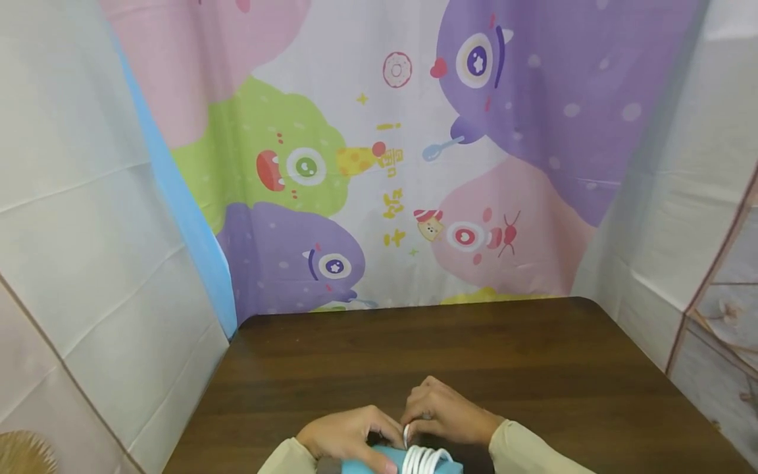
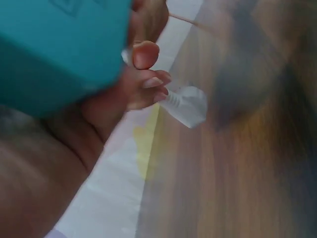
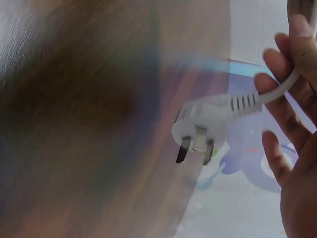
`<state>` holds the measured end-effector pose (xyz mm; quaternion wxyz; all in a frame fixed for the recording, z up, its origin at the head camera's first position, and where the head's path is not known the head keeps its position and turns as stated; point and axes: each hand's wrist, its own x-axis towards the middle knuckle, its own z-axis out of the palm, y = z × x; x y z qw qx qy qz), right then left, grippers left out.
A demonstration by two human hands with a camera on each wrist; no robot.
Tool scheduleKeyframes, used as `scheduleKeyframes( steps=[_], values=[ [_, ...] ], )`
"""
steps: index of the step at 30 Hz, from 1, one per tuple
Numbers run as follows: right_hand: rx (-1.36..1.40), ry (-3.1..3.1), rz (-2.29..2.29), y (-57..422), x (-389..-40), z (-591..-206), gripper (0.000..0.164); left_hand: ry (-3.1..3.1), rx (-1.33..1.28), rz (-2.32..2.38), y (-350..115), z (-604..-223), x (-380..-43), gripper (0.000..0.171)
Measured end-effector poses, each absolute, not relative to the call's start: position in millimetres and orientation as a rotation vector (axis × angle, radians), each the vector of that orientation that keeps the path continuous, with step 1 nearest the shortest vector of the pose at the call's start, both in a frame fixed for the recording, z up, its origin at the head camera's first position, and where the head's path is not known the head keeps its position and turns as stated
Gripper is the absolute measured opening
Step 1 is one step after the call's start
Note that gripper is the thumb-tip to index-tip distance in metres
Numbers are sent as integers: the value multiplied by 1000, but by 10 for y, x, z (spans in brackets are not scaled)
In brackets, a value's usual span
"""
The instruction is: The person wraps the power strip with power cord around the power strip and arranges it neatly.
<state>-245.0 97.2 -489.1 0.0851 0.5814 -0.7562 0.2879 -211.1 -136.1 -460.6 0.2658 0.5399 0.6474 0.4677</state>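
At the near edge of the head view, my left hand [image 1: 355, 431] grips a smooth teal thing [image 2: 59, 54] with flat sides, its thumb lying along the top. White cord [image 1: 422, 461] is wound round the teal thing in several turns. Just right of it, my right hand [image 1: 447, 413] pinches the loose end of that cord between thumb and fingers. From this hand hangs a white plug [image 3: 200, 119] with its metal prongs [image 3: 184, 149] bare, clear in the right wrist view. The lower part of the teal thing is cut off by the head view's bottom edge.
A dark brown wooden table [image 1: 414, 349] lies under both hands. Behind it hangs a curtain [image 1: 397, 263] printed with cartoon monsters, and pale cloth panels [image 1: 106, 164] stand on both sides. A round straw-coloured thing [image 1: 25, 453] shows at the lower left.
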Motion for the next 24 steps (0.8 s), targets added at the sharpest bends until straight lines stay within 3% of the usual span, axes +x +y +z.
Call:
scheduleKeyframes(
  steps=[4,11,24],
  values=[
    [1641,-2269,695,1003,-2449,-4891,10,1945,1405,1081,-1318,-4616,-2083,12],
    [1496,-2277,589,1031,-2432,-4873,10,2226,1018,1002,-1271,-4644,-2011,31],
    [1255,-2298,537,954,-2374,-4831,11,2777,705,803,-1153,-4766,-2019,60]
  ],
)
